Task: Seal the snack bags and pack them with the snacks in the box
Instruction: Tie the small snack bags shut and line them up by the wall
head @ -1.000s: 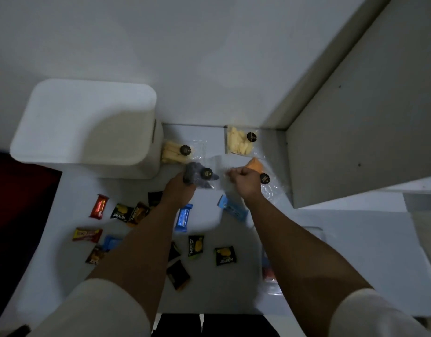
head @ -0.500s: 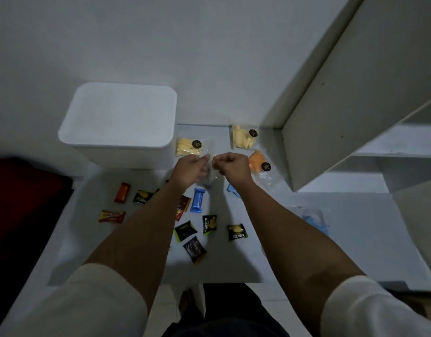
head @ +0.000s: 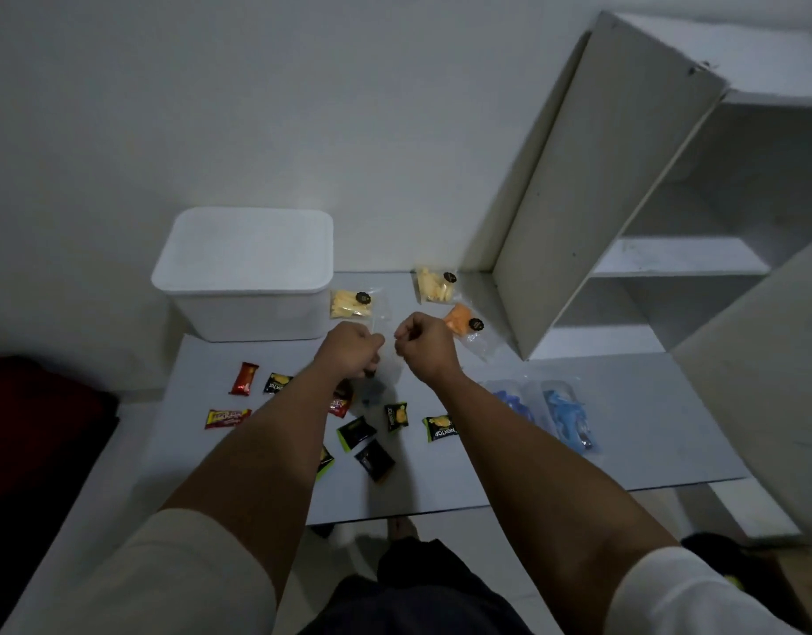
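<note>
My left hand [head: 349,348] and my right hand [head: 425,348] are held as fists close together above the table, each pinching the top edge of a clear snack bag [head: 380,382]. The bag hangs between and below them with dark contents, mostly hidden by my left wrist. A white lidded box [head: 244,268] stands at the back left. Two sealed-looking bags of yellow snacks [head: 351,304] [head: 434,284] and one of orange snacks [head: 461,318] lie behind my hands. Several small wrapped snacks lie in front, among them a red one [head: 245,379] and a black-and-yellow one [head: 438,426].
Clear bags holding blue items [head: 564,419] lie at the table's right. A white shelf unit [head: 601,176] with its open door stands at the back right, close to the orange bag. A dark red object [head: 37,405] sits left of the table.
My hands have lifted the clear bag off the table and drawn together along its top edge. The view has tilted up and back, showing more of the shelf.
</note>
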A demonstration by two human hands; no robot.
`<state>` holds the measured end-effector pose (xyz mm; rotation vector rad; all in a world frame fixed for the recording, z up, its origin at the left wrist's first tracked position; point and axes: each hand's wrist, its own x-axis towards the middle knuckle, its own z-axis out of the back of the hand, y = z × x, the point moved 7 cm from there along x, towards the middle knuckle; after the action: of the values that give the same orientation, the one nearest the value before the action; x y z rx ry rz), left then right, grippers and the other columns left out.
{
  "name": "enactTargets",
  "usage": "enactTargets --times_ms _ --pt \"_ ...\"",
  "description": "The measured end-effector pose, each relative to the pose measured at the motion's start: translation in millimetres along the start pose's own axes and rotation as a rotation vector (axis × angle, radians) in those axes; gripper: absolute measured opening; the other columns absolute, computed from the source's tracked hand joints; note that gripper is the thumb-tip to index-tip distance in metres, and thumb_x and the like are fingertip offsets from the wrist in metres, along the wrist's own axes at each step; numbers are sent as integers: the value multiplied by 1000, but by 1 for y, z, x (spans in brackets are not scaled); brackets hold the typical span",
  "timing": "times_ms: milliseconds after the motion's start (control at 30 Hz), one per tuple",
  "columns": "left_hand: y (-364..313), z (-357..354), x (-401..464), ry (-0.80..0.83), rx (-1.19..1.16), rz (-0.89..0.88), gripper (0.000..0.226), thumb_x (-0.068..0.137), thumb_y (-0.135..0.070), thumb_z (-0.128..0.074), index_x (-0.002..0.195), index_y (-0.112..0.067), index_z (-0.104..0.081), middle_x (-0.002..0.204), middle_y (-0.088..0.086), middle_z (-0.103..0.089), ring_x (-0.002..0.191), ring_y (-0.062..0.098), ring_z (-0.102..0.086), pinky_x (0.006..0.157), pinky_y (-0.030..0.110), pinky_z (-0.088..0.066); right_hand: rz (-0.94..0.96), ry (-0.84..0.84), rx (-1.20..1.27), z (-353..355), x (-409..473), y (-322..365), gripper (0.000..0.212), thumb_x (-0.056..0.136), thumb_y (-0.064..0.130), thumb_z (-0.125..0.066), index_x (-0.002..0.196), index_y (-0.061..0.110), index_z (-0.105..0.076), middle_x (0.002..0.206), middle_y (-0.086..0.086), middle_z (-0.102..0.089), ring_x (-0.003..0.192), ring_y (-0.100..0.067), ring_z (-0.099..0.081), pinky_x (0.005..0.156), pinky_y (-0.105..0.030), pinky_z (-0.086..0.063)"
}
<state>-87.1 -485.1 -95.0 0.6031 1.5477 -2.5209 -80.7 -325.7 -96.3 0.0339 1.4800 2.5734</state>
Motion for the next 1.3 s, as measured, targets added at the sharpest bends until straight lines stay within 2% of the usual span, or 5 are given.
enactTargets --times_ms 233,567,867,1133,1300 --pt "15 26 -22 -28 193 -77 32 76 -39 -58 67 -9 -65 76 22 -72 68 30 -68 79 48 -58 44 -6 -445 -3 -15 14 21 94 11 -61 100 19 -80 113 -2 -67 96 -24 -69 85 -34 -57" --pt "-4 54 -30 -206 299 -111 34 85 -48 -63 66 -23 -47 69 -1 -57 69 20 -57 64 33 -44 221 141 -427 -22 -10 57 30 89 7 -59 107 18 -81 110 -3 -78 103 -20 -71 92 -36 -58" --pt "-17 60 -23 -154 300 -125 34 79 -39 -61 55 -16 -50 69 17 -66 63 26 -59 62 32 -44 261 76 -388 -5 1 76 28 91 8 -61 112 14 -79 118 -5 -76 108 -19 -70 96 -31 -55" --pt "-47 78 -29 -321 85 -250 35 100 -47 -49 125 -25 -59 111 -6 -62 100 16 -58 83 31 -44 218 140 -87 24 13 101 25 89 2 -61 98 14 -82 103 -2 -78 90 -15 -71 84 -34 -61" --pt "-62 70 -30 -224 -18 -341 16 97 -26 -63 109 -18 -71 107 -4 -71 100 15 -65 84 28 -49 117 191 151 44 11 112 21 95 12 -60 98 6 -79 99 -6 -78 90 -19 -75 82 -42 -63"
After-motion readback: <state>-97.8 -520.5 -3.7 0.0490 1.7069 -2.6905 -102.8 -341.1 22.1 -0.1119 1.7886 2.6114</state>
